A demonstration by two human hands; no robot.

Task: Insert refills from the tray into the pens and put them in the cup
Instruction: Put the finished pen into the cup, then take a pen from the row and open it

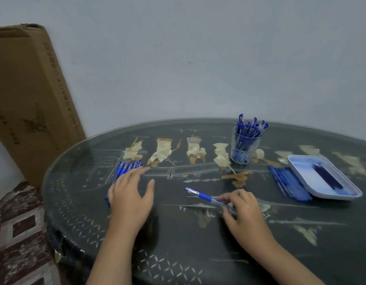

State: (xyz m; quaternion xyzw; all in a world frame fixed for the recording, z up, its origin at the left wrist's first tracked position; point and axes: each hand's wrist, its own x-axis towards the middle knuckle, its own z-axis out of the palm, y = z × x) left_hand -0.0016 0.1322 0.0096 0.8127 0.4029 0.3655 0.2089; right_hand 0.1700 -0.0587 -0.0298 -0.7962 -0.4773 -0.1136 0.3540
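Observation:
My right hand point(242, 210) pinches the clear barrel end of a blue pen point(202, 196) that lies slanted on the dark round table, its blue tip end pointing up-left. My left hand point(129, 194) rests with straight, spread fingers over a row of blue pens point(127, 167) at the table's left. A clear cup point(244, 147) at the back holds several blue pens upright. At the right a white tray point(305, 163) holds a bundle of dark blue refills point(327, 176). More blue pen parts point(288, 182) lie beside the tray's left edge.
The glass-topped table point(178, 233) has pale decorative inlays across its back half. A large cardboard box point(32, 95) leans against the wall at the left. Patterned floor shows below the table's left edge.

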